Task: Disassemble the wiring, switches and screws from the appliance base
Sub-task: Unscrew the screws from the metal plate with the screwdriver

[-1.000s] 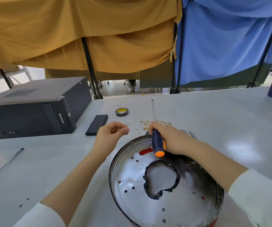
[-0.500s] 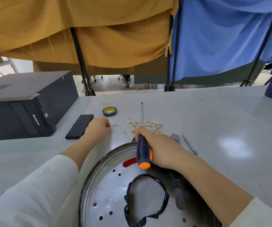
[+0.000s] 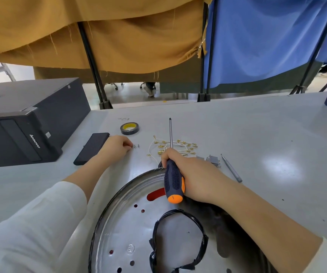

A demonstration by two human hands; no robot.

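Beyond the appliance base [image 3: 119,209], my curled left hand [image 3: 117,145] is parking screws [image 3: 136,146] aside, while my right hand [image 3: 193,177] is gripping the screwdriver [image 3: 173,179] ready.

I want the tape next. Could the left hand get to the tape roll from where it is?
Probably yes. The left hand rests on the table by two small screws, and the tape roll lies just beyond it, with only bare tabletop between.

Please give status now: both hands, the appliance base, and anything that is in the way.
Left hand fingers curled, at two loose screws on table. Right hand grips screwdriver, resting on appliance base rim. Removed wires lie beyond; nothing blocks.
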